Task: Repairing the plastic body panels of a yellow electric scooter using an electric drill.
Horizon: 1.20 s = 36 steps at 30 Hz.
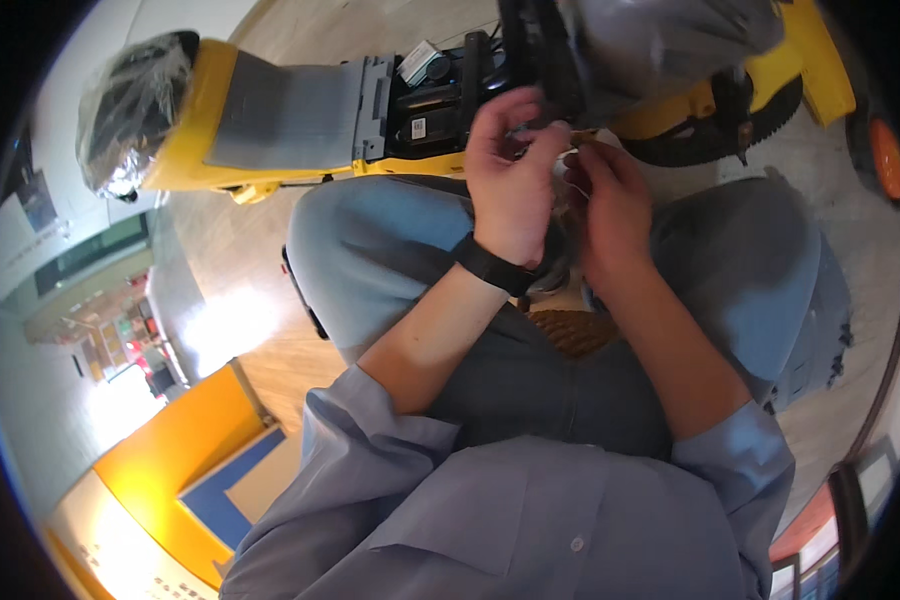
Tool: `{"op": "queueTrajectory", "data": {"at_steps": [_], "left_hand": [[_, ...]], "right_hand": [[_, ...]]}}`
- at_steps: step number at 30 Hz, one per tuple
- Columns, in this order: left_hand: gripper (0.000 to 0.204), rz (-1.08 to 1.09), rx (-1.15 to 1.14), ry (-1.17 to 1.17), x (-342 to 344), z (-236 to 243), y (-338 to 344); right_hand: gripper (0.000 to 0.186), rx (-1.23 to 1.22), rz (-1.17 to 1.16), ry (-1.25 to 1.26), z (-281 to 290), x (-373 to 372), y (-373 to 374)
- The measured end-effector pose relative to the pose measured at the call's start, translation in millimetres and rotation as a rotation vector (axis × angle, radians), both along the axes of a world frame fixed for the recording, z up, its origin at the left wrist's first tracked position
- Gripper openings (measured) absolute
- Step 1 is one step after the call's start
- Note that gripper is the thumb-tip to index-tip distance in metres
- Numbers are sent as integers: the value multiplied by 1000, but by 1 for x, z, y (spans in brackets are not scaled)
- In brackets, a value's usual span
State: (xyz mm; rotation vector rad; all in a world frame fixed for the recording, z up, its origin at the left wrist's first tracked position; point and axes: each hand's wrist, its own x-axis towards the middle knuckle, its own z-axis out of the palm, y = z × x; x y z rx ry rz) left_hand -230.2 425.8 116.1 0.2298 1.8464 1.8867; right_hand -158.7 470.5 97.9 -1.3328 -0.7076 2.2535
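Observation:
My left hand (515, 180), with a black band on its wrist, is raised over my lap with its fingers curled in. Close beside it, my right hand (615, 205) pinches with thumb and fingertips. The fingertips of both hands meet around something small and pale, too small to name; a thin whitish strand shows by the right fingers. Just beyond them lies a yellow machine (220, 110) on its side or stretched lengthwise. Its black inner bay (440, 110) is uncovered, with dark parts and a white label inside. My left fingers partly hide the bay's right end.
Clear plastic film wraps the machine's dark left end (135, 110). A grey plastic cover (680, 40) lies over its right part, above a black toothed curved piece (730, 135). An orange-centred wheel (885, 160) stands far right. A yellow panel (175, 440) is at lower left.

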Motion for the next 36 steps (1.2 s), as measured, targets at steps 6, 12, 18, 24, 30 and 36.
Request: {"op": "queueTrajectory", "data": {"at_steps": [6, 12, 18, 24, 30, 36], "left_hand": [[23, -63, -145, 452, -6, -15, -4], [21, 48, 125, -402, -5, 15, -4], [22, 133, 108, -606, -12, -7, -11], [17, -63, 125, -621, -7, -4, -9], [13, -146, 123, -524, -2, -31, -4], [9, -112, 112, -453, 0, -40, 0]], "right_hand": [[24, 11, 28, -9, -16, 2, 2], [20, 218, 95, 37, -13, 6, 3], [14, 215, -13, 59, 5, 10, 13], [13, -81, 78, 119, -11, 18, 19], [21, -101, 124, 26, -3, 6, 10], [23, -121, 131, -7, 1, 5, 8]]}}
